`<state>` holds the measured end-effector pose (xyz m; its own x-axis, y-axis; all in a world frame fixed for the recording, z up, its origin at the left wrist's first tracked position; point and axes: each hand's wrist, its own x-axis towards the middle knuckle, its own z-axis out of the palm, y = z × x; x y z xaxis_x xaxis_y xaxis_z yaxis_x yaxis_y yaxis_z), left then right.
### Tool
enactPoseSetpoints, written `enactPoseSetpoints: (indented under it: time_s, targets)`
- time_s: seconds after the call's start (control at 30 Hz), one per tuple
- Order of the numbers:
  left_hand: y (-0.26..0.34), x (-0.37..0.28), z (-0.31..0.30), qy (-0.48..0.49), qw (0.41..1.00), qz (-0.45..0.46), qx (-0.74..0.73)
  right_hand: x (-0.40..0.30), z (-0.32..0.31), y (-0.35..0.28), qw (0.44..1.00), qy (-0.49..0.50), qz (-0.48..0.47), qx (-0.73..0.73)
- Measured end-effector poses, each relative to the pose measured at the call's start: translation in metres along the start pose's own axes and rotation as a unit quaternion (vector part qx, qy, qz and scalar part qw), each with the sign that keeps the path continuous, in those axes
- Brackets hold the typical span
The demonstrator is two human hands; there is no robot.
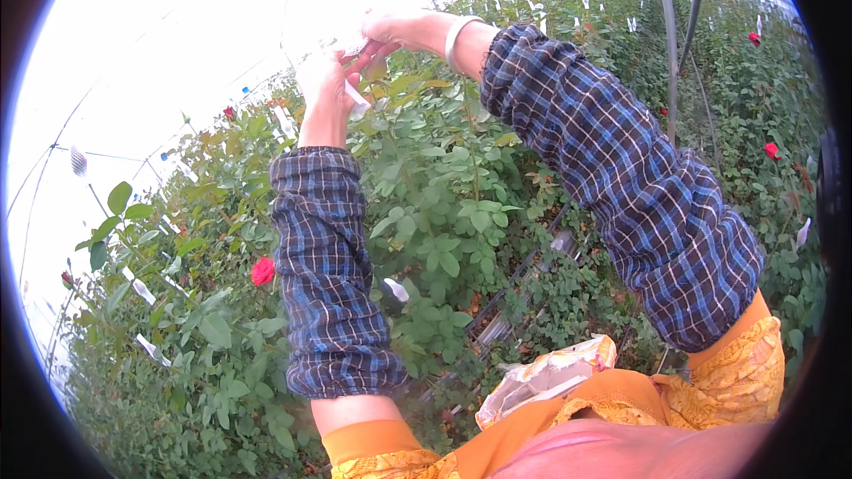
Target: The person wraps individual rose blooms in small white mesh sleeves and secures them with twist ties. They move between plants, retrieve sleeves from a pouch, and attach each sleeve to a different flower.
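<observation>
Both arms reach up to the top of a rose bush (459, 166), in blue plaid sleeve covers. My left hand (325, 83) is partly washed out by the bright background. A folded white netting sleeve (357, 100) sticks out below its fingers, in its hold. Close against it is my right hand (386, 30), a pale bangle (459, 43) around the wrist. Its fingers close on a piece of white mesh netting (356, 48) between the two hands. Reddish young leaves hang just under the fingers. Glare hides whatever is inside the mesh.
An open white-and-orange bag (546, 379) with pale contents hangs at my front. Rose stems crowd both sides, several capped with white nets such as the netted bud (78, 161). A red rose (263, 271) is beside my left forearm. A metal post (667, 46) rises at right.
</observation>
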<state>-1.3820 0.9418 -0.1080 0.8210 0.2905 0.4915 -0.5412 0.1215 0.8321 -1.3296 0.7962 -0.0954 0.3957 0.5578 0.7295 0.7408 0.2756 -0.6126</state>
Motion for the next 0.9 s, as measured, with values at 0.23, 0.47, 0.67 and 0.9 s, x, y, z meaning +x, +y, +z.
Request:
enactPoseSetpoints:
  time_s: [0.23,0.47,0.67,0.9]
  targets:
    - [0.004,-0.007,-0.017,-0.004,0.981,-0.079,-0.175,-0.006,0.020,-0.028,0.962,0.136,0.217,0.091]
    - [0.000,-0.024,-0.004,-0.081,0.991,-0.039,-0.097,-0.031,0.003,-0.013,0.942,0.151,0.190,0.231]
    - [-0.001,-0.033,-0.017,-0.058,0.997,-0.052,-0.019,-0.039,0.015,-0.005,0.955,0.123,0.189,0.191]
    - [-0.004,-0.021,-0.031,-0.095,0.995,-0.023,-0.012,-0.043,0.022,-0.025,0.991,0.077,0.053,-0.097]
